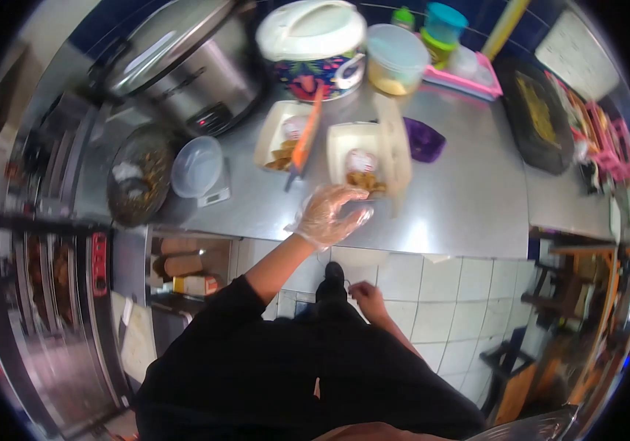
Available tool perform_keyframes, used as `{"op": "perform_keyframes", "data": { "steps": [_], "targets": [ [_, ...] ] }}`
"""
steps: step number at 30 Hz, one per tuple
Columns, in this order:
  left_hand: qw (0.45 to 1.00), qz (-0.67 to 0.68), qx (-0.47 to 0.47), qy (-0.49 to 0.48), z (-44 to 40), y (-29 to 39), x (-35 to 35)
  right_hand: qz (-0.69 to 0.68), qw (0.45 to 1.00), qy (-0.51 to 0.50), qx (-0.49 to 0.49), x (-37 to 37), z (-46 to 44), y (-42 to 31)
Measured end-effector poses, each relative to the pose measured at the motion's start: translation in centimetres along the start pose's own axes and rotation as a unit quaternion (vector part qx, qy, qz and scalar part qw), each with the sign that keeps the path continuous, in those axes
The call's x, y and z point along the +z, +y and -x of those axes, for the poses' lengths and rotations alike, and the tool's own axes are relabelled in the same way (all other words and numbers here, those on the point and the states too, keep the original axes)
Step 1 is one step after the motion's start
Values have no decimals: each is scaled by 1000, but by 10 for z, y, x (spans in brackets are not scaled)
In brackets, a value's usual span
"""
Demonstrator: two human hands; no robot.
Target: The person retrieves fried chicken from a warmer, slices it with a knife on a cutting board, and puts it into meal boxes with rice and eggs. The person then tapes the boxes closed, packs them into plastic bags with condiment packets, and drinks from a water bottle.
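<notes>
Shiny stainless-steel tabletop (469,195) carries an open, cream-coloured carton (339,147) holding golden-brown food pieces (362,181) and a round white-and-red item (361,161). At its near edge, a person's left hand (327,217), in a clear plastic glove, curves thumb and fingers apart. The bare right hand (366,295) hangs by the person's body, its fingers too blurred to read. Left of the carton sits a matching second carton (265,143); behind stands a floral, white-lidded pot (309,76).
</notes>
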State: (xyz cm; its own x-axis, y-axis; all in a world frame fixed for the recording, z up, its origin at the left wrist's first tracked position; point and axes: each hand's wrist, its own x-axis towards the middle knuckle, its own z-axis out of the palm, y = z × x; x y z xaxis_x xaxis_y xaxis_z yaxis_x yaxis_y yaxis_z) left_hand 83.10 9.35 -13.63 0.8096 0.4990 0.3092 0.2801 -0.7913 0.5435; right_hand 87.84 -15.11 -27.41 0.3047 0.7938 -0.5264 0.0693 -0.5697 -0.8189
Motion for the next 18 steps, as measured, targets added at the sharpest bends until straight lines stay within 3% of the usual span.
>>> {"op": "perform_keyframes", "data": {
  "steps": [1,2,4,5,6,7,9,10,11,12,18],
  "targets": [
    [936,327,-118,-62,20,-2,-14,-118,987,43,-97,-4,-1,-30],
    [756,614,-206,-96,42,-7,-31,-150,975,76,-143,-10,4,-86],
    [657,683,-229,-224,96,-20,-72,-106,954,79,-269,-14,9,-167],
    [638,698,-203,-253,123,-19,-96,-49,943,52,-325,-8,12,-202],
    [624,709,-176,-278,150,-14,-118,6,928,-11,-372,3,6,-221],
    [645,702,-173,-249,178,-5,-139,100,888,-90,-439,17,2,-239],
    [692,683,-175,-151,244,5,-169,139,836,-213,-487,73,1,-259],
    [674,699,-201,-130,277,8,-181,145,801,-265,-516,106,5,-268],
    [649,719,-222,-114,311,11,-194,112,803,-312,-496,141,15,-274],
    [664,711,-222,-66,346,16,-209,82,807,-352,-467,177,27,-280],
    [722,655,-191,118,543,67,-264,62,691,-565,-446,372,104,-281]
  ]
}}
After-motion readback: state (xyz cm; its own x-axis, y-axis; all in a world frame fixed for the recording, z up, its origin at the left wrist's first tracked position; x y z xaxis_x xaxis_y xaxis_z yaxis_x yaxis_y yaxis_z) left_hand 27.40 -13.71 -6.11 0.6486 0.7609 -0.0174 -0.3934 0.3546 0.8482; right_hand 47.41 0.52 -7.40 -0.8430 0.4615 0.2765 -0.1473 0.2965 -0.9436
